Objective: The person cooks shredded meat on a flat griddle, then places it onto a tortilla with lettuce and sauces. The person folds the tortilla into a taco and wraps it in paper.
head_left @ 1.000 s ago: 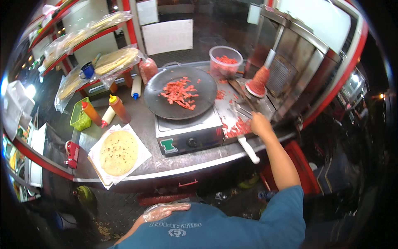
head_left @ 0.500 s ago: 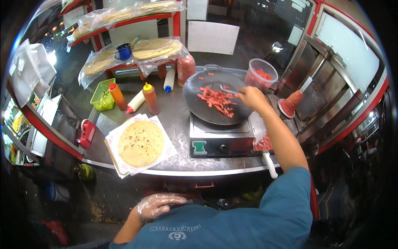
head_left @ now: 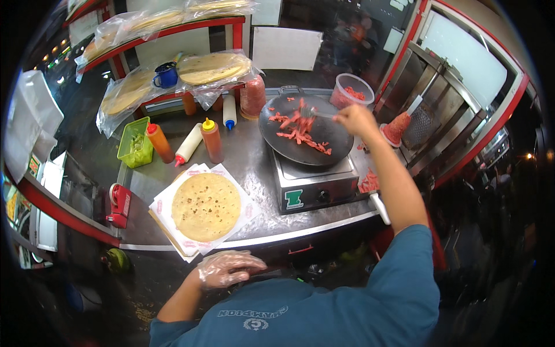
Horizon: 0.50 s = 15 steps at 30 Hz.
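Note:
My right hand [head_left: 352,119] is closed round the handle of a metal fork [head_left: 325,115], its head blurred by motion over a dark round pan [head_left: 283,144]. Strips of reddish meat [head_left: 300,128] are heaped and scattered in the pan, some up against the fork. The pan rests on a steel gas stove [head_left: 315,176]. My left hand [head_left: 230,268], in a clear plastic glove, hovers near my shirt just below the counter's edge. Its fingers are stretched out and nothing is in them. Closest to it lies a browned flatbread [head_left: 206,207] on white paper [head_left: 250,209].
Sauce bottles [head_left: 212,141] and a green basket of leaves [head_left: 136,147] stand left of the pan. Behind are shelves of bagged flatbreads [head_left: 214,68] and a blue mug [head_left: 166,75]. To the right are a meat tub [head_left: 354,89], a meat cone [head_left: 396,128] and a white-handled knife [head_left: 380,208].
The fork has swept through the meat, spreading the strips and lifting some. My left hand has risen slightly toward the counter. The whole view has shifted a little.

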Tool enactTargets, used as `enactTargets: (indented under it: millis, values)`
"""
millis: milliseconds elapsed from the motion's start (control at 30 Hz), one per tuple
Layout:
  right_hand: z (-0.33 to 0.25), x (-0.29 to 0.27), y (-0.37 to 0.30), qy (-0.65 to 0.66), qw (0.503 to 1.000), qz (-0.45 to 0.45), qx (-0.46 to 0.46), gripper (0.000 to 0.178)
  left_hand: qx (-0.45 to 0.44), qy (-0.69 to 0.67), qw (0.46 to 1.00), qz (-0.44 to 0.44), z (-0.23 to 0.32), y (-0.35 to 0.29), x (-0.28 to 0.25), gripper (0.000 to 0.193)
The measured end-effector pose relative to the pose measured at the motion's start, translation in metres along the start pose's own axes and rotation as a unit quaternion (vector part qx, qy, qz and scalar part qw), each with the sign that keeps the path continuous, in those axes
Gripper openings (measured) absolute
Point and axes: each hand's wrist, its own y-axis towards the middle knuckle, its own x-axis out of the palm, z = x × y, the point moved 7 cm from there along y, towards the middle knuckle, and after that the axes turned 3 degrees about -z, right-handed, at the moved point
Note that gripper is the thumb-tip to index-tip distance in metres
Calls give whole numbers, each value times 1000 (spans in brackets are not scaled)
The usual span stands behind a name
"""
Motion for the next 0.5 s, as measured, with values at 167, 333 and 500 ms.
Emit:
enactTargets:
  millis: [167, 333, 500]
  values:
    - [-43, -38, -38, -229, 953, 120, -160, 23, 38, -36, 992, -113, -1, 26, 13, 44]
    - [-17, -47, -88, -266, 954, 77, -114, 25, 28, -80, 993, -79, -9, 40, 40, 39]
    - [78, -31, -132, -1, 1000, -11, -8, 41, -42, -139, 989, -26, -22, 58, 59, 39]
